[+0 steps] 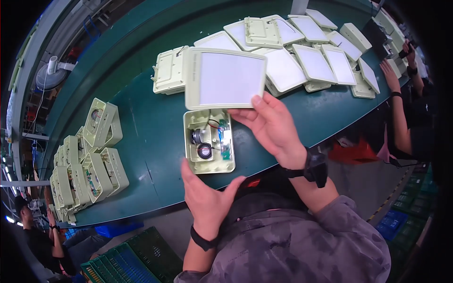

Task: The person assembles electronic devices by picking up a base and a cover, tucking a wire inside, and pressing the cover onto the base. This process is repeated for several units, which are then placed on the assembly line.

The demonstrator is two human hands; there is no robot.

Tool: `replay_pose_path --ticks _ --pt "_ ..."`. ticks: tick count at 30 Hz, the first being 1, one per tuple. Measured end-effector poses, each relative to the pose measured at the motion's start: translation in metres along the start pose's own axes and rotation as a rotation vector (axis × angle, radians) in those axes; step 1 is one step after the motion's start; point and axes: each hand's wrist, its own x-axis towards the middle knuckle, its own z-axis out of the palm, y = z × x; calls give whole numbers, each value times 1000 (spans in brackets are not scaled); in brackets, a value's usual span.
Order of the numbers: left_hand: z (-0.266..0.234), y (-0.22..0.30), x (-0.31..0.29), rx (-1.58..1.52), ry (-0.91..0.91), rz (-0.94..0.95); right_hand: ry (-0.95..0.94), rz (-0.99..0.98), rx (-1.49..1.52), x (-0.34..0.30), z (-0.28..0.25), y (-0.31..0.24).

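My right hand [273, 123] pinches the lower right corner of a cream panel [231, 78] with a white face. The panel is raised above the bench, just beyond an open cream housing [189, 165]. Inside that housing sit a round black speaker [205, 151], a second round part [196, 136], a green circuit board [225, 141] and some wires. A dark wire runs up from the housing toward the panel's lower edge. My left hand [205, 195] has thumb and fingers spread at the housing's near left corner; whether it touches cannot be made out.
White-faced panels [311, 63] lie piled along the far right of the green bench [146, 137]. Open cream housings [96, 174] are stacked at the left. People work at both ends of the bench. Green crates [137, 257] stand below on the floor.
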Motion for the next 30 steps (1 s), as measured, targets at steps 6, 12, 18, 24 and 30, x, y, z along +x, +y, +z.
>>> replay_pose_path --ticks 6,12,18,24,30 --pt "-1 13 -4 -215 -192 -8 -208 213 -110 51 22 9" --pt "33 35 26 -366 -211 214 -315 277 -436 78 50 7" --pt "-13 11 33 -464 166 226 -324 -43 -584 47 55 -33" --pt "-42 26 63 -1891 -310 -385 -375 -812 -1159 -15 46 -21" --pt "-35 26 55 -1643 -183 -274 -443 -1012 -1279 -41 40 1"
